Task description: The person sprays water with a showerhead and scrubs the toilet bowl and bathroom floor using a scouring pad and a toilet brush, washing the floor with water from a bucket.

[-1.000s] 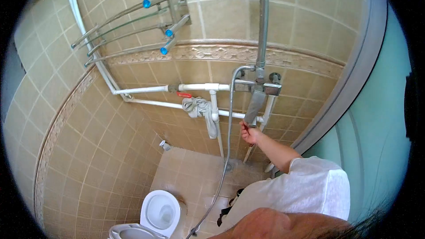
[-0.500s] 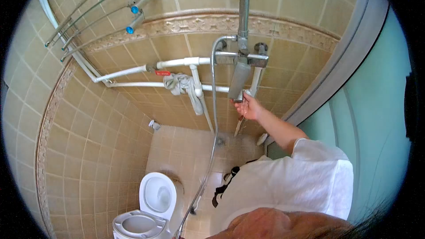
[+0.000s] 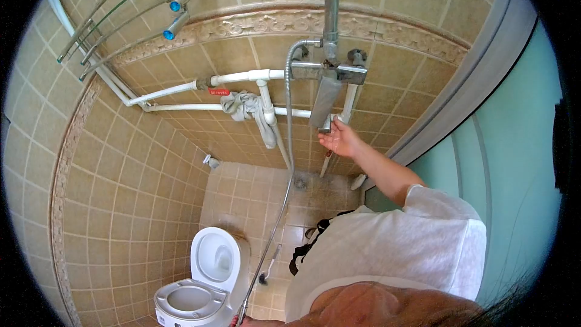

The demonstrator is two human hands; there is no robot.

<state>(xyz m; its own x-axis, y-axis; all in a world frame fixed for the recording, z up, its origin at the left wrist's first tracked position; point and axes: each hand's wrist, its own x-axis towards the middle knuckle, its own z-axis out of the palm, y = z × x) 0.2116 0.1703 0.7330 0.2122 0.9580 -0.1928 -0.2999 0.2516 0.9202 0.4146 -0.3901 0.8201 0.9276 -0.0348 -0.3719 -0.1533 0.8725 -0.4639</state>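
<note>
My right hand (image 3: 340,139) is held palm up just below the spout (image 3: 325,126) of the wall-mounted shower mixer (image 3: 329,72), fingers loosely apart with nothing visible in them. Whether the fingertips touch the spout is hard to make out. A metal shower hose (image 3: 290,145) loops from the mixer down to the bottom edge of the view. There my left hand (image 3: 247,322), mostly cut off by the frame, is closed around the hose's lower end. What hangs beyond that end is out of sight.
White pipes (image 3: 181,107) run along the tiled wall, with a grey cloth (image 3: 245,108) draped over them. A toilet (image 3: 216,254) with its lid up stands lower left, near a brush (image 3: 270,266) on the floor. A metal rack (image 3: 130,21) is upper left; a glass door (image 3: 508,163) is right.
My right hand has dropped slightly away from the spout, its fingers spreading more. More of my left hand shows at the bottom edge. The view has shifted a little.
</note>
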